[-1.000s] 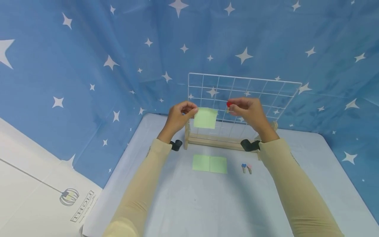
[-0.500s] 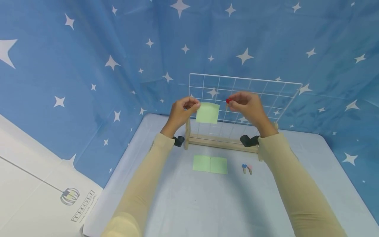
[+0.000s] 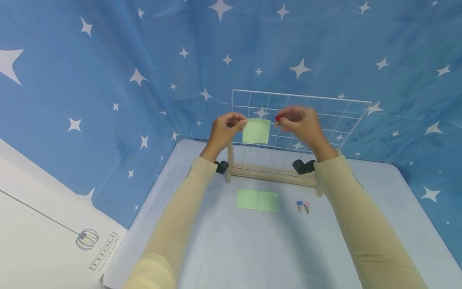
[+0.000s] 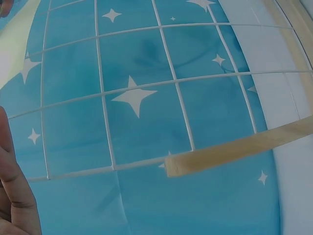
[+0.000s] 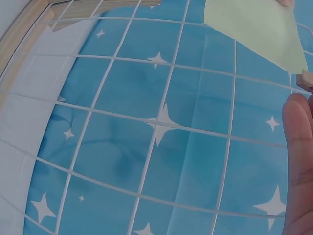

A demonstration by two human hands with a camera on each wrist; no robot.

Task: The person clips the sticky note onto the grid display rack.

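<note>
My left hand [image 3: 225, 132] pinches a pale green sticky note [image 3: 256, 131] by its left edge, holding it up in front of a white wire grid [image 3: 288, 96]. To the right of the note, my right hand [image 3: 302, 126] pinches a small wooden clothespin [image 5: 305, 81] with a red heart [image 3: 277, 119] on it. In the right wrist view the clothespin's end is right by the note's corner. On the table lie two more green notes [image 3: 247, 199], side by side. Beside them are two small clothespins, one with a blue heart [image 3: 299, 204], one with a pink heart [image 3: 306, 205].
The grid stands upright in a wooden base [image 3: 272, 175] near the back of the white table [image 3: 245, 249]. A blue curtain [image 3: 162, 60] with white stars hangs behind it. A white printed box or panel [image 3: 47, 228] is at the left.
Both hands have moved up along the grid. The left hand has carried the note up and right, and the right hand has brought the red-heart clothespin nearer the note.
</note>
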